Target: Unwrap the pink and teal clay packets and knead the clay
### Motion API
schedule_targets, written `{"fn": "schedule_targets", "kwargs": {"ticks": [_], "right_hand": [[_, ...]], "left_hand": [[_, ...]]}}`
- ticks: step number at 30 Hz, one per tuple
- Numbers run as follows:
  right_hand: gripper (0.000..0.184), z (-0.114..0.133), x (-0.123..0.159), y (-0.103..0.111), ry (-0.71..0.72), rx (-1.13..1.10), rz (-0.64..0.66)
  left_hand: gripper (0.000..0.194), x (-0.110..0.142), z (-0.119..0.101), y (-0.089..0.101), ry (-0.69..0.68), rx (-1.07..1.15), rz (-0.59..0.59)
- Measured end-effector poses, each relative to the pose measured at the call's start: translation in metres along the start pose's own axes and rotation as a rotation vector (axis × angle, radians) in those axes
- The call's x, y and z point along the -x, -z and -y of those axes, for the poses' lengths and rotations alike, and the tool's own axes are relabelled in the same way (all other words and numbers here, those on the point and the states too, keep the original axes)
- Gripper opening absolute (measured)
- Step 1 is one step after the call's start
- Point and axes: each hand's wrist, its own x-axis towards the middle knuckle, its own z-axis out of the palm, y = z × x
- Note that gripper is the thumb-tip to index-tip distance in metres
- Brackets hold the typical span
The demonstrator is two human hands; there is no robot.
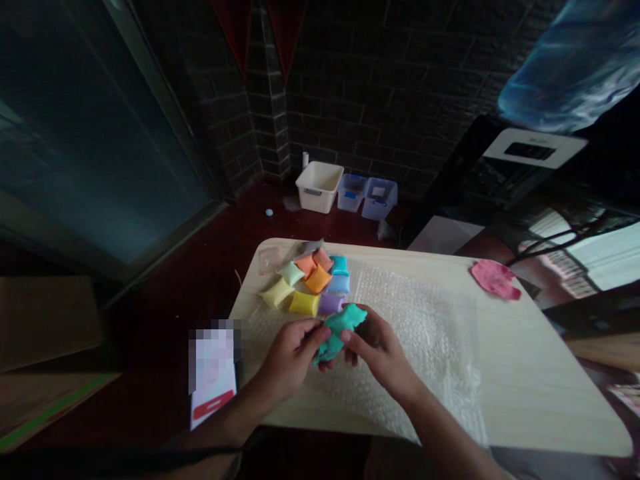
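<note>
Between my two hands is a lump of teal modelling clay (339,335), stretched and uneven, held above the table's near side. My left hand (295,347) grips its lower left end, thumb on top and fingertips beneath. My right hand (377,347) presses its thumb on the right side, with the fingers partly hidden behind. Just beyond the hands lie several small coloured clay packets, among them a yellow packet (304,304), a purple packet (331,304), an orange packet (319,279) and a light blue packet (339,284).
Bubble wrap (425,333) covers the middle of the pale table (540,373). A flattened pink clay piece (495,279) lies at the far right. A lit phone-like screen (214,373) stands off the left edge. Behind, a white bin (320,189) and two clear bins (379,199) sit on the floor.
</note>
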Motion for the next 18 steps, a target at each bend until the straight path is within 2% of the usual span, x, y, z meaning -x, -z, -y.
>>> {"fn": "schedule_targets", "kwargs": {"ticks": [2,5,9,12,14,16,18], "right_hand": [[0.049,-0.003,-0.004,0.001,-0.004,-0.016,-0.031],[0.038,-0.003,-0.006,0.003,-0.015,-0.001,-0.010],[0.034,-0.001,-0.002,0.003,0.026,0.029,0.015],[0.037,0.001,0.003,0.001,0.200,0.103,-0.198],[0.032,0.002,0.008,0.000,0.353,0.284,-0.358],[0.020,0.003,0.014,-0.002,0.490,0.511,-0.382],[0.021,0.004,0.018,-0.004,0.592,0.671,-0.298]], "left_hand": [[0.042,-0.005,-0.001,0.000,0.002,0.046,0.011],[0.042,-0.005,-0.004,0.002,-0.001,0.017,-0.010],[0.042,0.000,-0.010,0.004,-0.012,-0.051,-0.089],[0.041,0.002,-0.012,0.003,-0.024,-0.048,-0.113],[0.037,0.003,-0.010,0.000,-0.027,-0.028,-0.110],[0.031,0.004,-0.008,-0.003,-0.041,-0.018,-0.107],[0.026,0.005,-0.005,-0.006,-0.056,-0.014,-0.095]]}}
